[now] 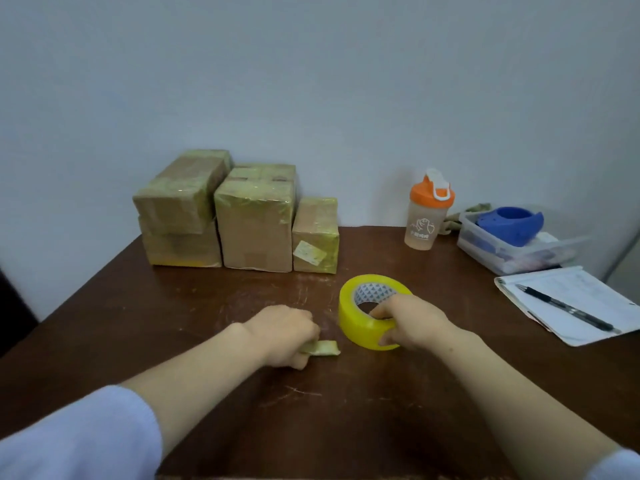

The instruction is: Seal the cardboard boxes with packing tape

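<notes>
Probably light, stiff roll (pixel 356 323), clingy film: right hand (pixel 412 322) grips its rim; left hand (pixel 280 332), beside roll, pinches scrap (pixel 325 348).

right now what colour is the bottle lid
Orange lid with a white flip cap, head view.

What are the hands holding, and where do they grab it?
The right hand grips the yellow tape roll by its near wall, fingers in the hole. The left hand pinches a tape scrap by one end.

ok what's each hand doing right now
left hand: closed, pinching a scrap of tape
right hand: closed around the tape roll
</notes>
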A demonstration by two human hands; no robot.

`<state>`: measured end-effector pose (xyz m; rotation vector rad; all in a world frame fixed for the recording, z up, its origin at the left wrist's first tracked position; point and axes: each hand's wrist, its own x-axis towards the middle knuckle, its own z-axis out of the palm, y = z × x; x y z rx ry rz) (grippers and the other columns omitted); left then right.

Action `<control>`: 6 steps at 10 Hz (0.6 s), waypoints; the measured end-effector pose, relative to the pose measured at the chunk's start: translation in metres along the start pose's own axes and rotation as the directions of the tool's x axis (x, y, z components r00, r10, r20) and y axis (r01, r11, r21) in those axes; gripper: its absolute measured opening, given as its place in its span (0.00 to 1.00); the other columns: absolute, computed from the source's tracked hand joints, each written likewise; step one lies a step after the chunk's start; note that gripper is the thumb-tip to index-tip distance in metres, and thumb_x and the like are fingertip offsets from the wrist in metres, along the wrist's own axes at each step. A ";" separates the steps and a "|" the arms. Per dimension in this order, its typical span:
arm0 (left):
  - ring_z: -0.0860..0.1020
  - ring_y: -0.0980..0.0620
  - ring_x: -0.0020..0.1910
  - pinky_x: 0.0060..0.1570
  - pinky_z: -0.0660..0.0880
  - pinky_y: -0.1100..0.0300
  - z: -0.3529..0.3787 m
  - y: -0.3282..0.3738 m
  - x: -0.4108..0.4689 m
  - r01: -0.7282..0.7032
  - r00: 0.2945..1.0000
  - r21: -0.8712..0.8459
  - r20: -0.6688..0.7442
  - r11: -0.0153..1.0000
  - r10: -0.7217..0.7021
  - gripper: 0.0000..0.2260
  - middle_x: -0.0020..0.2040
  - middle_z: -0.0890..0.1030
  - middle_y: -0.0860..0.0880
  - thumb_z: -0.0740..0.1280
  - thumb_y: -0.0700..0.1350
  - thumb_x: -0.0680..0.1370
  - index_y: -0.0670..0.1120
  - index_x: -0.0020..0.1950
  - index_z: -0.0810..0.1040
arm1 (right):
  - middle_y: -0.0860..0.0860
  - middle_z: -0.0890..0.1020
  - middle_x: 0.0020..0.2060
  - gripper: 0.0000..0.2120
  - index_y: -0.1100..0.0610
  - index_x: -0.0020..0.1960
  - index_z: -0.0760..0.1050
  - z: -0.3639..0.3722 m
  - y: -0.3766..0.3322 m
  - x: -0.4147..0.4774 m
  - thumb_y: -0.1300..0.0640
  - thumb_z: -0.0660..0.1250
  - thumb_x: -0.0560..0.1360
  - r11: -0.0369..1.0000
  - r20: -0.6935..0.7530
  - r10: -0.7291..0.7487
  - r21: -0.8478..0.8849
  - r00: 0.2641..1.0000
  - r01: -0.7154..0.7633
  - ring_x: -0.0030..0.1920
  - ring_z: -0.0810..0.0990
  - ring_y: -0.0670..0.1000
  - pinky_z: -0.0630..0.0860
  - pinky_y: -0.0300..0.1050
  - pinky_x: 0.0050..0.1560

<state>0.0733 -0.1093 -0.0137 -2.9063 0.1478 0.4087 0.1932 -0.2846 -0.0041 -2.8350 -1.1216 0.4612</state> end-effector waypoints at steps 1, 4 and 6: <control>0.74 0.46 0.58 0.54 0.70 0.54 0.014 -0.047 -0.022 0.121 0.993 0.020 -0.008 0.992 -0.121 0.17 0.59 0.74 0.48 0.62 0.48 0.76 0.50 0.65 0.74 | 0.49 0.79 0.60 0.20 0.47 0.63 0.76 0.002 -0.035 0.023 0.54 0.72 0.72 0.995 0.000 -0.104 0.011 0.995 0.104 0.62 0.75 0.54 0.75 0.52 0.58; 0.68 0.41 0.66 0.60 0.71 0.50 0.046 -0.111 -0.013 0.470 0.865 -0.206 -0.085 0.858 -0.495 0.19 0.68 0.66 0.43 0.58 0.40 0.81 0.48 0.72 0.66 | 0.50 0.70 0.69 0.27 0.44 0.71 0.66 0.011 -0.089 0.075 0.56 0.68 0.75 0.967 -0.133 -0.256 -0.043 0.957 0.253 0.70 0.65 0.55 0.69 0.52 0.64; 0.52 0.47 0.76 0.69 0.63 0.52 0.050 -0.102 -0.021 0.433 0.842 -0.342 -0.178 0.834 -0.509 0.26 0.78 0.48 0.46 0.57 0.37 0.80 0.48 0.77 0.57 | 0.47 0.65 0.70 0.33 0.43 0.73 0.61 0.023 -0.091 0.058 0.65 0.62 0.74 0.956 -0.340 -0.287 -0.039 0.896 0.292 0.70 0.60 0.51 0.68 0.46 0.62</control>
